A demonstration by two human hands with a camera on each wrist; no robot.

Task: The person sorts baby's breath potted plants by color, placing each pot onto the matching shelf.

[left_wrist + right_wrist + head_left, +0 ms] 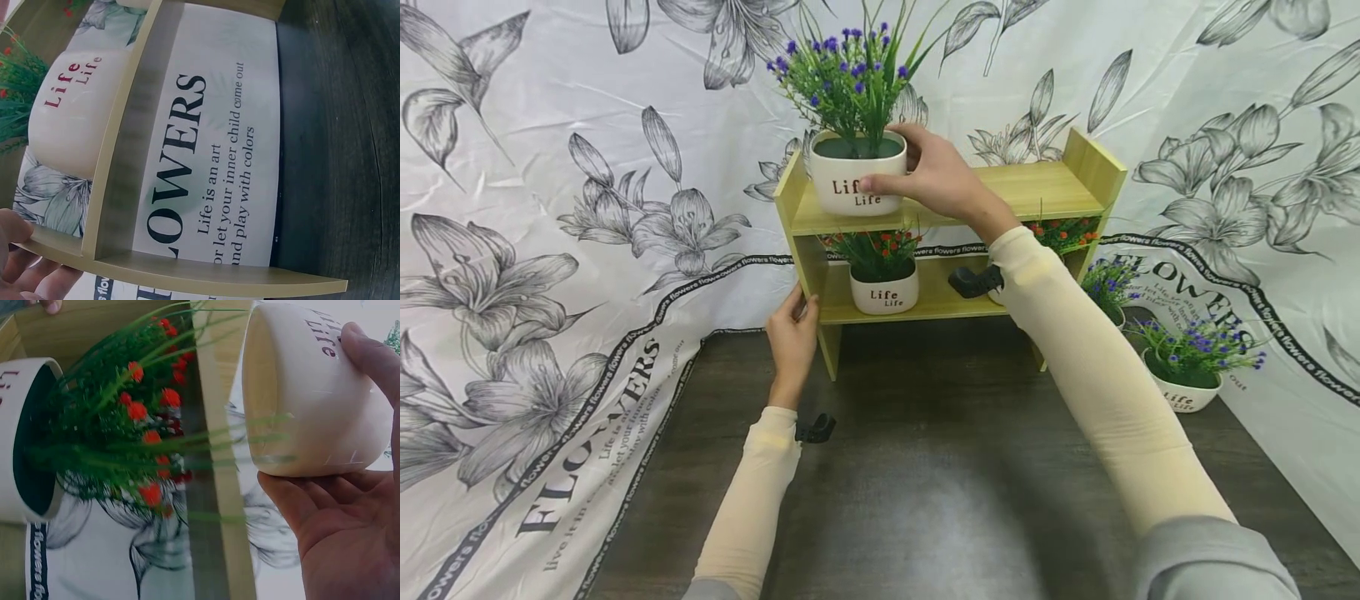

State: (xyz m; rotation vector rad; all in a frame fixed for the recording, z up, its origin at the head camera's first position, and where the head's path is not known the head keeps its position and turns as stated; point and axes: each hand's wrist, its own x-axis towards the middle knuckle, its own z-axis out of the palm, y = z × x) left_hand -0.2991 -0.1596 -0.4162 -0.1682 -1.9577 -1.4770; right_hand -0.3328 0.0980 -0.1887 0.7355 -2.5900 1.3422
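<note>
My right hand (943, 175) grips a white flowerpot with purple flowers (859, 179) by its right side, thumb across the front lettering. The pot is at the left end of the upper board of a small wooden shelf (1022, 190); in the right wrist view the pot's underside (262, 394) shows, apart from the board. My left hand (793, 337) holds the shelf's left side panel, thumb on one face and fingers (37, 275) on the other. Below the held pot, a pot with red flowers (884, 287) stands on the lower board.
Another red-flowered plant (1063, 233) stands at the lower board's right end, partly hidden by my right arm. Two purple-flowered pots (1183, 392) stand on the dark table (910, 467) right of the shelf. Flower-printed cloth (625, 167) hangs behind and at both sides.
</note>
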